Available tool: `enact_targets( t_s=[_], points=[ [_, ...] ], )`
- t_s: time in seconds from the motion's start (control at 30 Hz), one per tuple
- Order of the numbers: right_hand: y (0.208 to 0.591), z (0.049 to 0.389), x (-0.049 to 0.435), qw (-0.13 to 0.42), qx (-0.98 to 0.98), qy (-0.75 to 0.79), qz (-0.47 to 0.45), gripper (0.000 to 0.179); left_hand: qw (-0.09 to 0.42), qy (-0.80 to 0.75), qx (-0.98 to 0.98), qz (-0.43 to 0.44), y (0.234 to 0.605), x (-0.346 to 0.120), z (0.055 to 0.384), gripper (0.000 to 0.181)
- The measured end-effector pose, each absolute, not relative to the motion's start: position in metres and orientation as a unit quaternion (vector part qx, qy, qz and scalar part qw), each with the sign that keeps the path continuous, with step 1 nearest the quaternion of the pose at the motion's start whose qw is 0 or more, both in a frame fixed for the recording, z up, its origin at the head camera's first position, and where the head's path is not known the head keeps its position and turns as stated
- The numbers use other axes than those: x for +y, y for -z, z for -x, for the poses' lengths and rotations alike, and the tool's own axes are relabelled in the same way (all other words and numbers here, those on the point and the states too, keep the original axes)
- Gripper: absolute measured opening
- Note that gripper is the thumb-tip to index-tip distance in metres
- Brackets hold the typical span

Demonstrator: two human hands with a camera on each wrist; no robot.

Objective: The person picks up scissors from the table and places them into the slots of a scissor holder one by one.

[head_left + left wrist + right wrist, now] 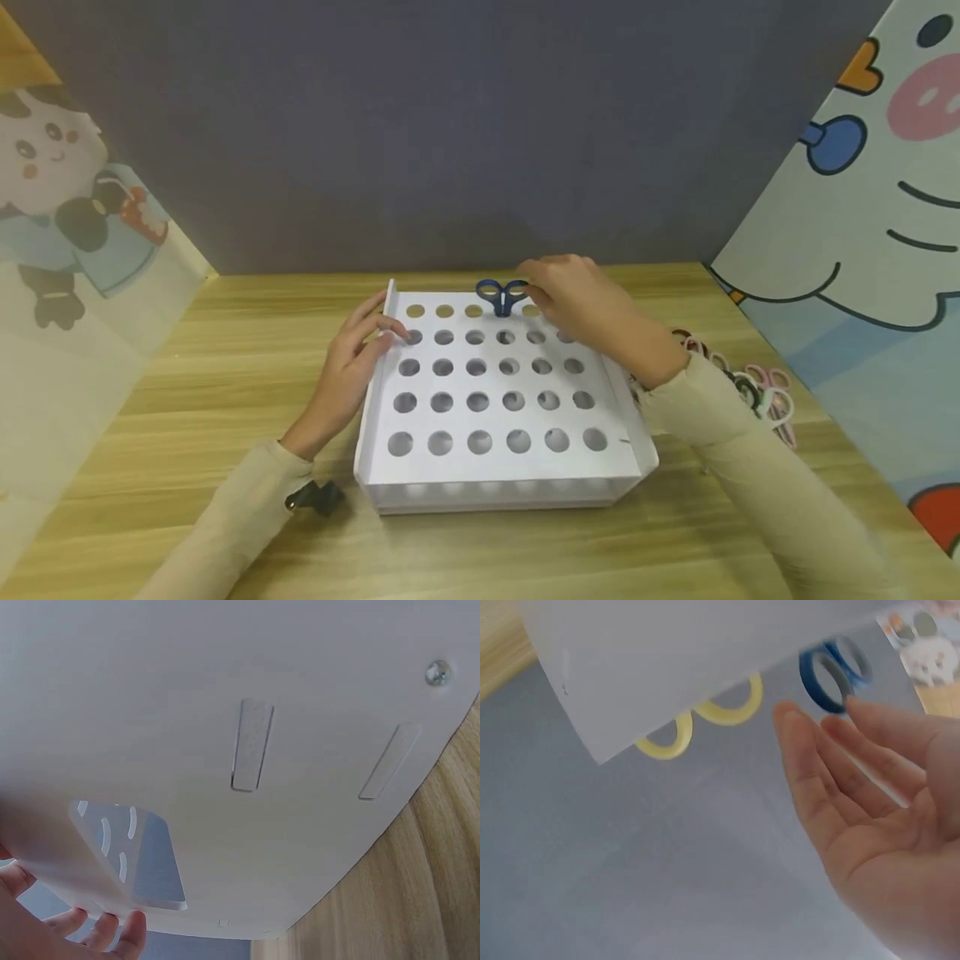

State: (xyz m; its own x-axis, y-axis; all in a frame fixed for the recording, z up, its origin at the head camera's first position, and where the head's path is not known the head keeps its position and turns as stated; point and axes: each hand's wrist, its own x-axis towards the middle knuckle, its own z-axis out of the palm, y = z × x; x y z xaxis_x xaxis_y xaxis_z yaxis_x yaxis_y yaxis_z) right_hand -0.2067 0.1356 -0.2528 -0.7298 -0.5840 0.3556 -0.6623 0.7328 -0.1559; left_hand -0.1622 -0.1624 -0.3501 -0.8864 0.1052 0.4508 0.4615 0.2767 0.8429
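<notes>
A white rack (459, 383) with rows of round holes stands on the wooden table. My left hand (348, 362) grips its left side panel (315, 750), some fingers over the top edge and others along the outer face. Blue scissors (502, 300) stand handles up in the rack's far row. My right hand (592, 308) is beside their right loop, fingers loosely bent. In the right wrist view, a fingertip overlaps the edge of the blue loops (823, 681), and no finger goes round them. Yellow handle loops (731, 712) show past the rack's edge there; in the head view my right hand hides them.
Several scissors with pink, white, green and dark red handles (767, 392) lie in a pile on the table right of the rack, partly behind my right sleeve. A small black object (318, 497) is beside my left cuff. A grey wall (465, 142) rises behind the table.
</notes>
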Motion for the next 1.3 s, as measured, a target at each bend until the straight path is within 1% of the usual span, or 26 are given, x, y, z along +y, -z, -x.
enact_targets(
  t_s=[0.13, 0.43, 0.7, 0.8, 0.87, 1.07, 1.2, 1.3],
  points=[
    [0.257, 0.201, 0.152, 0.163, -0.912, -0.173, -0.334, 0.017, 0.156, 0.573, -0.784, 0.182, 0.352, -0.162, 0.163, 0.019],
    [0.266, 0.185, 0.185, 0.173, -0.906, -0.231, -0.31, 0.021, 0.157, 0.571, -0.785, 0.182, 0.353, -0.161, 0.164, 0.02],
    [0.275, 0.183, 0.212, 0.211, -0.907, -0.246, -0.269, 0.02, 0.164, 0.567, -0.787, 0.179, 0.352, -0.162, 0.165, 0.019],
    [0.281, 0.192, 0.223, 0.221, -0.9, -0.262, -0.268, 0.02, 0.16, 0.569, -0.787, 0.178, 0.352, -0.162, 0.166, 0.02],
    [0.286, 0.199, 0.234, 0.218, -0.901, -0.274, -0.257, 0.021, 0.158, 0.572, -0.785, 0.178, 0.352, -0.162, 0.165, 0.02],
    [0.309, 0.232, 0.262, 0.185, -0.918, -0.287, -0.204, 0.027, 0.155, 0.569, -0.788, 0.175, 0.351, -0.164, 0.163, 0.02],
    [0.328, 0.251, 0.274, 0.173, -0.929, -0.268, -0.189, 0.028, 0.152, 0.57, -0.788, 0.177, 0.35, -0.163, 0.163, 0.02],
    [0.34, 0.261, 0.277, 0.149, -0.939, -0.248, -0.184, 0.032, 0.153, 0.57, -0.788, 0.177, 0.349, -0.162, 0.163, 0.02]
  ],
)
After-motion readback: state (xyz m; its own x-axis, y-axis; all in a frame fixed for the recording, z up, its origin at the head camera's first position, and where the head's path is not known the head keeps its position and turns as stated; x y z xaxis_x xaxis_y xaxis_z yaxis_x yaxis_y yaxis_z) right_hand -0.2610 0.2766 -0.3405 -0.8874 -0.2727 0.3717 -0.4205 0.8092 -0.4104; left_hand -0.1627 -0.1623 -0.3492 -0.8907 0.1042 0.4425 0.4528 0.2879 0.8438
